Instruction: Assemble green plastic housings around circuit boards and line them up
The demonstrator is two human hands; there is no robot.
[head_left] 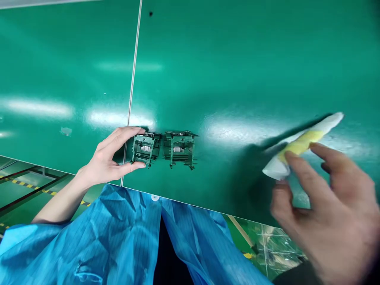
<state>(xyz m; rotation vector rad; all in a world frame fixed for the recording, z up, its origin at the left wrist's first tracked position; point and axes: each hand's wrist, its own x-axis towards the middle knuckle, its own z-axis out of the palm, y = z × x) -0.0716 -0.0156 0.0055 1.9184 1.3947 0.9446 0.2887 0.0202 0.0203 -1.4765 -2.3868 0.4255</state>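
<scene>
My left hand (pixel 111 154) pinches a small green circuit board assembly (pixel 146 148), fingers along its far edge and thumb along its near edge. A second circuit board assembly of like build (pixel 179 149) stands just right of it on the green tabletop. Both are open frames of boards with a silvery metal part in the middle. At the right, my right hand (pixel 329 198), a little blurred, has its fingertips on a slim white roll with a yellow band (pixel 305 143). The roll slants up to the right, with a shadow apart from it. What it is made of is unclear.
The green tabletop (pixel 252 59) has a pale seam (pixel 135 67) running away from me. Its front edge lies close to my blue coat (pixel 118 225). Clear plastic-looking items (pixel 279 245) are below the table at the right. Yellow-black tape (pixel 32 187) marks the floor at left.
</scene>
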